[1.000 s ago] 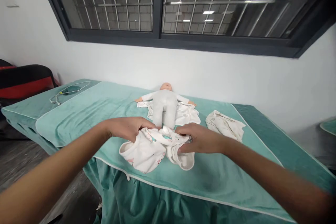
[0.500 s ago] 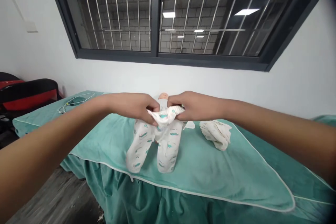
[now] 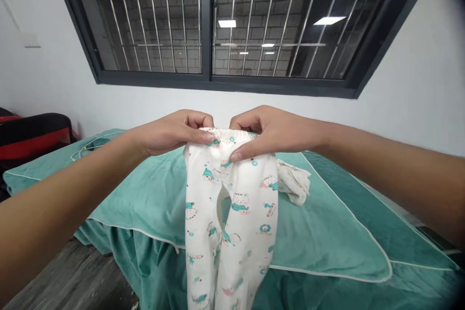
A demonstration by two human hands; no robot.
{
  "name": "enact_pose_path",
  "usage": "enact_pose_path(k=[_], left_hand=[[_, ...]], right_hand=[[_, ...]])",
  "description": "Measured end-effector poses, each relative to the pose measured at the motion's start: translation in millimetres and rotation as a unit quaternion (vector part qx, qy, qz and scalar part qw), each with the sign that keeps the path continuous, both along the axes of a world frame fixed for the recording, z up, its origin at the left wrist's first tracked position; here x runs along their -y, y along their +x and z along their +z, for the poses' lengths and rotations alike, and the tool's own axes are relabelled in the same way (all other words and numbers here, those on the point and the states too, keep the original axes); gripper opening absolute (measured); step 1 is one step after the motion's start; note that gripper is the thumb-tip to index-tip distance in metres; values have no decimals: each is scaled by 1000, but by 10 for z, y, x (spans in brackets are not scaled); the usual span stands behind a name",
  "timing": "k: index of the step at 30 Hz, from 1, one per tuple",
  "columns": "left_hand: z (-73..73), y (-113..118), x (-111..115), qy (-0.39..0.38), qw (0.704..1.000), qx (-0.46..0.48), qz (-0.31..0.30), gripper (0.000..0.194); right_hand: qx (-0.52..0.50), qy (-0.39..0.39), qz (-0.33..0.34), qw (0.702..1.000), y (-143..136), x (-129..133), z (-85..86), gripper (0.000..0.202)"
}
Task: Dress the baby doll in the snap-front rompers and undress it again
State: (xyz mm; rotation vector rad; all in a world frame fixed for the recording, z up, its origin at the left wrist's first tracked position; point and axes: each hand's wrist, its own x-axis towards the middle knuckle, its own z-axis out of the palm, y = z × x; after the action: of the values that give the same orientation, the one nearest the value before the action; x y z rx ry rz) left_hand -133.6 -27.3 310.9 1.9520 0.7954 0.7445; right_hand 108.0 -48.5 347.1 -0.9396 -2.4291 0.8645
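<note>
White baby pants (image 3: 250,203) with a teal and pink print hang upright in front of the camera, legs down past the bottom edge. My left hand (image 3: 185,128) pinches the waistband at its left side, thumb in front. At the right side of the waistband my right hand (image 3: 261,131) grips the cloth, its thumb pressed on the front. Between the legs there is a gap that shows teal cloth. The doll seen earlier is hidden behind the pants and hands.
A teal blanket (image 3: 327,232) with white piping covers the bed. A crumpled white cloth (image 3: 293,181) lies right of the pants. A thin white cable (image 3: 87,147) is at the back left, near a black and red chair (image 3: 34,140). Behind is a barred window (image 3: 207,24).
Both hands have raised the pants up and toward the camera, so they look larger and hang full length. The doll's head has gone out of sight. The view has shifted slightly.
</note>
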Motion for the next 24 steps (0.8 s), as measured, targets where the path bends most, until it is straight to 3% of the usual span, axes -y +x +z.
enact_pose_path(k=[3, 6, 9, 12, 14, 17, 21, 24], left_hand=[[35, -37, 28, 54, 994, -86, 29, 31], [6, -115, 19, 112, 983, -132, 59, 23], [-80, -171, -22, 122, 970, -194, 84, 27], [-190, -130, -51, 128, 959, -228, 113, 36], [-269, -36, -67, 150, 957, -198, 151, 39], [-403, 163, -122, 157, 963, -84, 204, 40], [-654, 380, -273, 124, 965, 120, 197, 42], [-949, 404, -410, 120, 949, 209, 204, 41]], right_hand=[[-13, 1, -28, 1000, 157, 10, 31, 35], [-21, -5, -9, 1000, 357, -22, 43, 40], [49, 13, -6, 999, 565, -118, -16, 40], [145, 22, -51, 988, 696, -235, -190, 41], [133, 8, -89, 987, 678, -280, -353, 44], [-2, -32, -112, 993, 454, -295, -617, 42], [-136, -85, -75, 984, -50, -387, -948, 35], [-201, -84, -134, 967, -361, -602, -1145, 36]])
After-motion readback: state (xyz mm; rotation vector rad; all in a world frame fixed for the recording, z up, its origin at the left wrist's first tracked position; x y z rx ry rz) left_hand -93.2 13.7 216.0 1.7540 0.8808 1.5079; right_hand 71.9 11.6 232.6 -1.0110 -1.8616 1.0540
